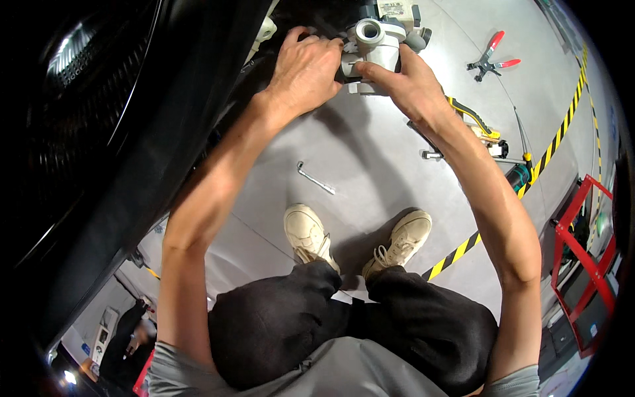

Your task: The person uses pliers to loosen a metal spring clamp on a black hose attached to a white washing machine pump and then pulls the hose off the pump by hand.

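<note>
A pale metal and plastic assembly (376, 32) with a round port on top sits high in the middle of the view, beside a dark panel. My left hand (309, 65) is closed on its left side, fingertips curled over a dark part and partly hidden. My right hand (407, 79) grips the assembly's right and front, thumb pressed on the pale body below the port. On the floor between the hands and my shoes lies a small L-shaped steel wrench (316, 177).
Red-handled pliers (496, 49), yellow-handled tools (476, 119) and a dark green power tool (518, 177) lie at right, near striped floor tape (559, 129). A red metal frame (581, 258) stands further right. Large dark bodywork (92, 152) fills the left. Another person (122, 351) is at lower left.
</note>
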### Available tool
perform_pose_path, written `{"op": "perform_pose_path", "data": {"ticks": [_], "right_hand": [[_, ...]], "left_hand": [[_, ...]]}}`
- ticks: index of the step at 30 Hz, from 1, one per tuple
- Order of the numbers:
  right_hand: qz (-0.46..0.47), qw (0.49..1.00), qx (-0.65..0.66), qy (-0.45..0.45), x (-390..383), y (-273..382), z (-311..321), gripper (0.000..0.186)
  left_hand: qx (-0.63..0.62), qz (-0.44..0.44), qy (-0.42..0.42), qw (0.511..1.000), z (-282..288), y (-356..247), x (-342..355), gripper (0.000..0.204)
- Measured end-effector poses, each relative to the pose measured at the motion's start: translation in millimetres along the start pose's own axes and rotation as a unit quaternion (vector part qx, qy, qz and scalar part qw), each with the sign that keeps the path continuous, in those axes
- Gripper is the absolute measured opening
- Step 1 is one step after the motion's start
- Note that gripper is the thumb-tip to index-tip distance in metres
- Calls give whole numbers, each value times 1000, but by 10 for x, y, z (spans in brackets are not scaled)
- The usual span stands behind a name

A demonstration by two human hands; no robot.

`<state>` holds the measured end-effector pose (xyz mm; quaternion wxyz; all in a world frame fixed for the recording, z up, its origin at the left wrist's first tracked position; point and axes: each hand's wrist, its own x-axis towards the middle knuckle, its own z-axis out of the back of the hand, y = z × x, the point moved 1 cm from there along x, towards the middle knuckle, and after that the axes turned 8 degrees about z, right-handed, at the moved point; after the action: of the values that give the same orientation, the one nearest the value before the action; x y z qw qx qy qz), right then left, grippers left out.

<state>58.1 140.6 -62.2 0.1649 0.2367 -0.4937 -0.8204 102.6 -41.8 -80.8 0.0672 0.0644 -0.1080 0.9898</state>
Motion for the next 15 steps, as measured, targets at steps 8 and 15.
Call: {"op": "perform_pose_path", "data": {"ticks": [8, 15], "right_hand": [[9, 999, 23, 24, 43, -40, 70, 60], [36, 995, 90, 28, -85, -135, 109, 73]], "left_hand": [[-62, -26, 58, 996, 87, 48, 72, 41], [-66, -31, 150, 986, 252, 138, 66, 38]]}}
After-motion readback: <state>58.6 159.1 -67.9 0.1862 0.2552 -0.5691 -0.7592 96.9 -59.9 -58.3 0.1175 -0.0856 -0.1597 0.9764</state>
